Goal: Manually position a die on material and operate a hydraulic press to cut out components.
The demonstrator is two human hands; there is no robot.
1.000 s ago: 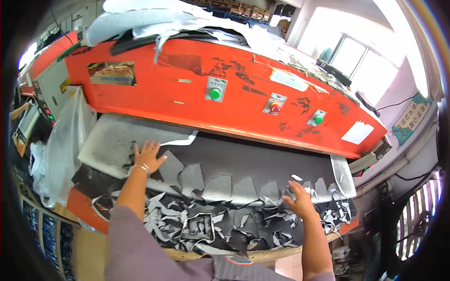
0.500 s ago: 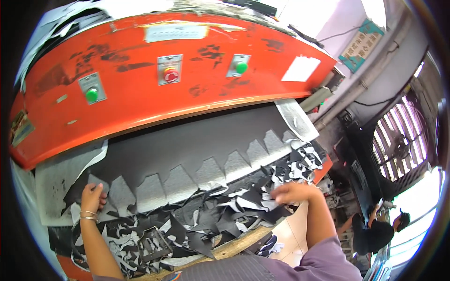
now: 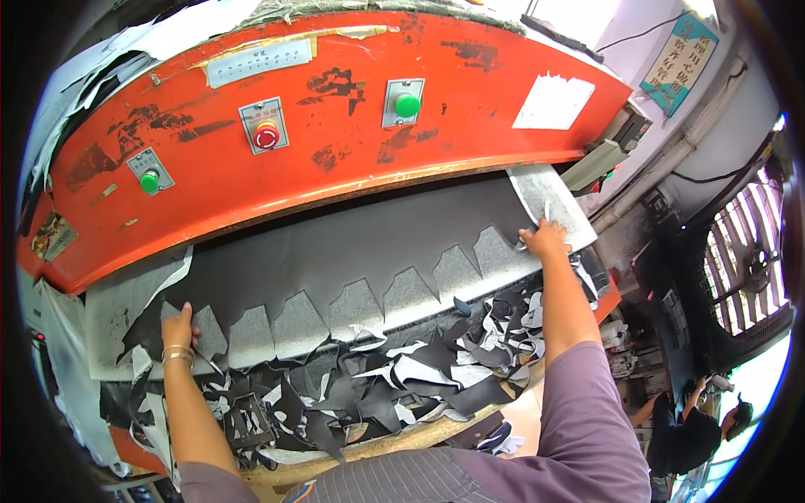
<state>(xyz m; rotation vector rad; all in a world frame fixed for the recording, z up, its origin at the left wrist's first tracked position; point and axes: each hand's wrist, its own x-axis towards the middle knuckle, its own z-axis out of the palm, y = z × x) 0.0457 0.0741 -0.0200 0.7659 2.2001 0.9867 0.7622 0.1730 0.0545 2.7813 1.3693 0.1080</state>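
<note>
A wide dark grey sheet (image 3: 360,230) lies under the orange press head, its near edge cut into a row of tooth-like points. It rests on a pale board (image 3: 574,205). My left hand (image 3: 179,327), with bracelets at the wrist, pinches the sheet's near left edge. At the far right end of the jagged edge, my right hand (image 3: 547,241) has its thumb and fingers closed on the sheet; the fingertips are partly hidden. Dark and white offcuts (image 3: 344,398) are heaped along the board's near side, between my forearms.
The orange press beam (image 3: 335,92) spans the far side, bearing two green buttons and a red button (image 3: 266,135). A dark rectangular frame (image 3: 249,419) sits among the offcuts. At the lower right another person (image 3: 688,432) in dark clothes is at a distance. A fan (image 3: 755,260) stands at right.
My right hand has gone from above the offcuts up and away to the sheet's right end and taken hold there. My left hand stays at the left edge. The view has shifted slightly.
</note>
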